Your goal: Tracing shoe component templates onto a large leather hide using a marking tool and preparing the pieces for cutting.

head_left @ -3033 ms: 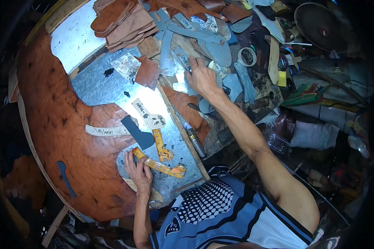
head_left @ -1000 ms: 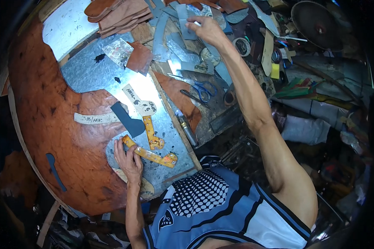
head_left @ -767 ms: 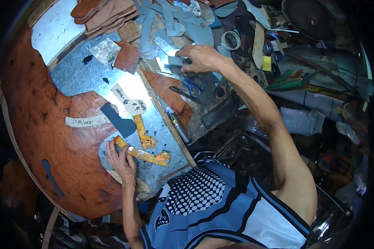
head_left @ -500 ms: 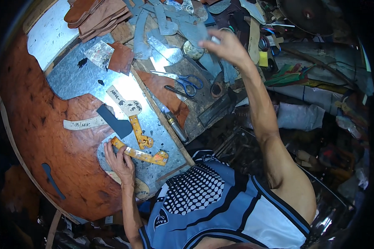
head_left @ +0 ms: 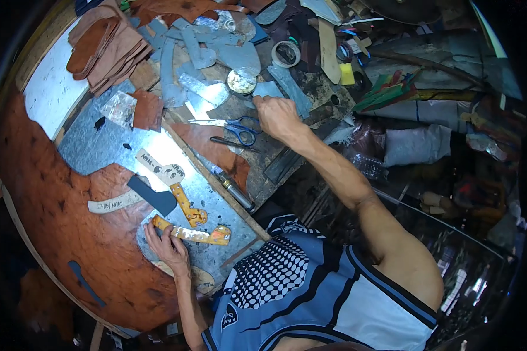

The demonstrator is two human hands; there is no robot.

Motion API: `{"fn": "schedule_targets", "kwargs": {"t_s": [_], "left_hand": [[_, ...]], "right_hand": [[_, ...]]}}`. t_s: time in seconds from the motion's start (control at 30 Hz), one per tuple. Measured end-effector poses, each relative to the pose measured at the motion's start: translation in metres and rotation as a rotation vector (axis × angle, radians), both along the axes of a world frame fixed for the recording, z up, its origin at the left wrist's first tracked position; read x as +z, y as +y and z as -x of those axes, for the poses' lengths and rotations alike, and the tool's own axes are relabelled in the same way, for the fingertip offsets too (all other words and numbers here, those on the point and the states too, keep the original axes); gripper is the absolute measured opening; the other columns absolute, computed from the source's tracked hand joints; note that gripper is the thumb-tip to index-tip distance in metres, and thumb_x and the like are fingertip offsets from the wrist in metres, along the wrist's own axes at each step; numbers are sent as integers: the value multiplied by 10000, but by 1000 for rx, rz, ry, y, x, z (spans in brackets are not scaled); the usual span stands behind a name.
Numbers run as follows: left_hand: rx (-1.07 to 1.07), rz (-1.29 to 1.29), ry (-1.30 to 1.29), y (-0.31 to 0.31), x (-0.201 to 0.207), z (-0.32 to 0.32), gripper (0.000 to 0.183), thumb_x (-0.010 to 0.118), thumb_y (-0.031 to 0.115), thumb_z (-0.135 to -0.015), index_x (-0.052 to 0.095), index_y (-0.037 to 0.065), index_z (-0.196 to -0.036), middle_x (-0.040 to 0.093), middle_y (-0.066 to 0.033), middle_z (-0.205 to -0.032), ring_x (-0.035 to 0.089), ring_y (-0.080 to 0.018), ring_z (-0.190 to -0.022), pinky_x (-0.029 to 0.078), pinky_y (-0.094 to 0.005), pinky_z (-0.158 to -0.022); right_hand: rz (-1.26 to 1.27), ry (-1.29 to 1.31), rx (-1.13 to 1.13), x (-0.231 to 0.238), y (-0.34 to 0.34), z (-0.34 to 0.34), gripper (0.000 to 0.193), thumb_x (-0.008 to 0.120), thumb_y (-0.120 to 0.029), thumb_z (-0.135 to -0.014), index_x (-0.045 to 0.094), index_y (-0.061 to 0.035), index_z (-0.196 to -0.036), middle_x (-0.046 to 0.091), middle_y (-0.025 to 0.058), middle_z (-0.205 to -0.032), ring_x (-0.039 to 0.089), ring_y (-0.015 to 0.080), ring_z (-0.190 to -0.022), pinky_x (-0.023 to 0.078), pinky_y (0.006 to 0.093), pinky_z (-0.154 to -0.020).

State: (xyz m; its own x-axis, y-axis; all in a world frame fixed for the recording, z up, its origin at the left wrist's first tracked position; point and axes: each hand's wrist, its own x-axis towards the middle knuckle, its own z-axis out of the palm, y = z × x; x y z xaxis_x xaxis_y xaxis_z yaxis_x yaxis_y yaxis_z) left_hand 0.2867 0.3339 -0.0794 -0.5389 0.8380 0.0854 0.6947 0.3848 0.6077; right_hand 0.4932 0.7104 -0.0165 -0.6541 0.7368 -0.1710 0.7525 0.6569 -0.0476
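My left hand (head_left: 170,250), fingers loosely bent and slightly parted, touches the left end of the yellow strip (head_left: 198,236), whose long axis runs rightward from those fingers. My right hand (head_left: 278,117), farther from it, is curled just beside the scissors (head_left: 232,124); I can't tell whether either hand grips anything.

Template (head_left: 196,234): on the sheet (head_left: 240,225), its left end at the left grip (head_left: 171,250)
Hide (head_left: 52,193): left of the sheet
Scissors (head_left: 242,130): on the bench (head_left: 262,162), just left of the right grip (head_left: 279,117)
Tin (head_left: 241,82): behind the scissors
Tape (head_left: 298,54): right of the tin
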Motion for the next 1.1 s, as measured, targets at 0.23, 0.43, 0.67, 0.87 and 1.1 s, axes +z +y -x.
{"fn": "schedule_targets", "kwargs": {"t_s": [0.23, 0.43, 0.67, 0.87, 1.1], "left_hand": [[8, -1, -41, 3, -3, -2, 282, 570, -15, -796, 657, 71, -1049, 467, -252, -1408, 391, -463, -1349, 290, -538, -1116], [37, 26, -50, -1, 1, -4, 286, 572, -36, -799, 655, 71, -1051, 463, -240, -1418, 372, -453, -1367, 278, -538, -1126], [16, 46, -57, 8, 4, -2, 281, 565, -31, -802, 650, 71, -1049, 462, -237, -1420, 375, -454, -1365, 280, -540, -1124], [43, 39, -61, -3, 21, -3, 258, 567, -19, -813, 662, 49, -1043, 457, -244, -1433, 360, -449, -1381, 267, -527, -1133], [14, 37, -58, -1, 4, -5, 259, 572, -2, -798, 654, 63, -1035, 452, -259, -1424, 374, -478, -1351, 278, -563, -1111]], "right_hand": [[161, 396, -60, 55, 32, 26, 250, 620, -257, -899, 691, -30, -979, 663, 253, -813, 651, 446, -788, 500, 473, -667], [181, 520, -90, 29, 75, 102, 301, 630, -295, -923, 701, -11, -990, 681, 254, -831, 678, 417, -801, 508, 444, -708], [184, 461, -237, -43, 106, 115, 645, 673, -472, -886, 624, 79, -1218, 692, 261, -1079, 680, 325, -1025, 509, 393, -900], [276, 342, -192, -17, 99, 126, 673, 694, -492, -850, 626, 83, -1195, 681, 306, -1037, 685, 379, -1005, 518, 426, -896], [419, 331, -278, 1, 78, 162, 646, 762, -467, -799, 652, 113, -1062, 647, 353, -1028, 674, 419, -987, 538, 459, -839]]}}
